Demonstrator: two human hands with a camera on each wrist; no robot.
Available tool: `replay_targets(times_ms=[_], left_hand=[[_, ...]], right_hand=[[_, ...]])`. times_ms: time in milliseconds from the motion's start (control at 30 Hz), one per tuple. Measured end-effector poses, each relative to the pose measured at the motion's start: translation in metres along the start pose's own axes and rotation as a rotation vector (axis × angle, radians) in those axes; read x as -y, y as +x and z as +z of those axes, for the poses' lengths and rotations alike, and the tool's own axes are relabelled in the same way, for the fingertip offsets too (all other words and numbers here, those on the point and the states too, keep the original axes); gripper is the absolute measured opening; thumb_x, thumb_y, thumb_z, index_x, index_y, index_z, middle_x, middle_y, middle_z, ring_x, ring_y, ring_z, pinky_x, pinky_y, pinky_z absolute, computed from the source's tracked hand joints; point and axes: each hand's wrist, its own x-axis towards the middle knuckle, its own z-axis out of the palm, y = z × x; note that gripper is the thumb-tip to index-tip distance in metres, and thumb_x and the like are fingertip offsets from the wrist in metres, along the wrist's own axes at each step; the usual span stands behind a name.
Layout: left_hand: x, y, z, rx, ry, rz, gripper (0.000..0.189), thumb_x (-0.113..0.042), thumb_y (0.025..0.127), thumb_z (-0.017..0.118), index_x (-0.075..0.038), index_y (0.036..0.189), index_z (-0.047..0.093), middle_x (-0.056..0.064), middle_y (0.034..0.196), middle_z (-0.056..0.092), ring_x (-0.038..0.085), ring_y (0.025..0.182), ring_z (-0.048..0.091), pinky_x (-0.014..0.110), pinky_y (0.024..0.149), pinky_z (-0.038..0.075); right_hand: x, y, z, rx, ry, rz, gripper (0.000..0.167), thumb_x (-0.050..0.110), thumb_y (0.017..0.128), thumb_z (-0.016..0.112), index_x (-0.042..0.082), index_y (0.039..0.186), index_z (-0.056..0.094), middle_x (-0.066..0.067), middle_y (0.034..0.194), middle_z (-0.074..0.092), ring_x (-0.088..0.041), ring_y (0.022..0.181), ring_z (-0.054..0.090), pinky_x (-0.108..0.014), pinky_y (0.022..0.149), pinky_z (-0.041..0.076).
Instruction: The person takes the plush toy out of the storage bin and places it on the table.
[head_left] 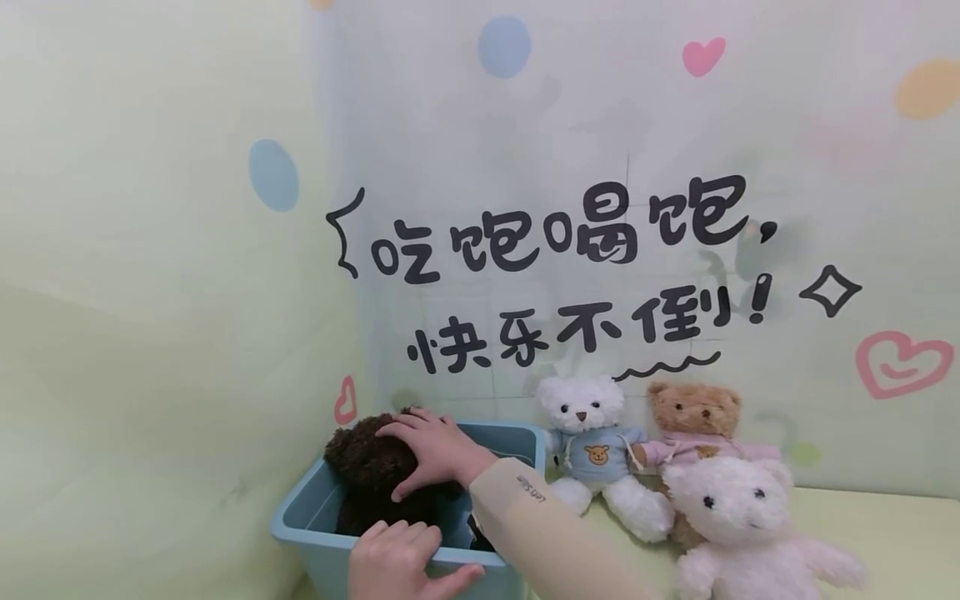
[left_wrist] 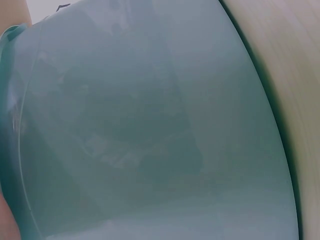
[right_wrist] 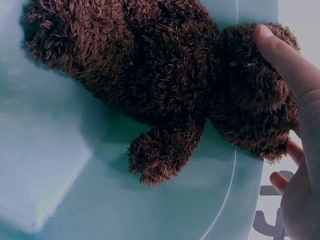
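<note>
A dark brown, curly-furred teddy bear [head_left: 367, 458] is inside a light blue plastic bin [head_left: 300, 529], its head at rim height. My right hand [head_left: 435, 450] holds the bear's head from above with spread fingers. In the right wrist view, the thumb lies on one side of the teddy bear's head [right_wrist: 250, 95] and fingers show at the other side. My left hand [head_left: 393, 558] grips the bin's front rim. The left wrist view is mostly filled by the bin's outer wall [left_wrist: 150, 120], with a bit of the hand at the lower left edge.
Right of the bin sit a white bear in a blue hoodie [head_left: 592, 450], a tan bear in a pink hoodie [head_left: 693, 408] and a pale pink bear [head_left: 738, 508] in front. Behind them hangs a printed wall sheet [head_left: 525, 125]. A pale surface [head_left: 892, 542] lies beneath.
</note>
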Motion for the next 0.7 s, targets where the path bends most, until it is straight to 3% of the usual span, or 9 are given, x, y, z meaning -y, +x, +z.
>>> replay_targets(times_ms=[267, 533, 700], left_hand=[[0.0004, 0.0, -0.0009, -0.007, -0.004, 0.002, 0.061, -0.079, 0.072, 0.059, -0.029, 0.049, 0.034, -0.017, 0.05, 0.017, -0.002, 0.045, 0.012, 0.018, 0.048, 0.015], [-0.0012, 0.0009, -0.0029, 0.003, -0.008, -0.007, 0.06, -0.08, 0.073, 0.058, -0.029, 0.049, 0.035, -0.018, 0.05, 0.018, -0.002, 0.044, 0.012, 0.017, 0.048, 0.016], [-0.0007, -0.0001, -0.0014, -0.008, -0.009, -0.006, 0.06, -0.08, 0.072, 0.058, -0.029, 0.049, 0.035, -0.017, 0.051, 0.017, -0.002, 0.045, 0.012, 0.017, 0.048, 0.015]], right_hand=[[0.0024, -0.0001, 0.0011, 0.035, 0.043, 0.003, 0.053, 0.047, 0.076, 0.08, 0.037, 0.123, 0.058, 0.004, 0.154, 0.031, -0.02, 0.141, 0.026, -0.057, 0.107, 0.026], [0.0045, -0.0009, -0.0007, 0.029, 0.079, 0.023, 0.036, 0.049, 0.075, 0.08, 0.038, 0.106, 0.066, 0.002, 0.157, 0.027, -0.022, 0.144, 0.017, -0.057, 0.108, 0.023], [0.0049, -0.0013, -0.0023, 0.053, 0.108, 0.023, 0.031, 0.049, 0.074, 0.08, 0.036, 0.1, 0.067, 0.001, 0.153, 0.034, -0.024, 0.144, 0.016, -0.058, 0.108, 0.022]])
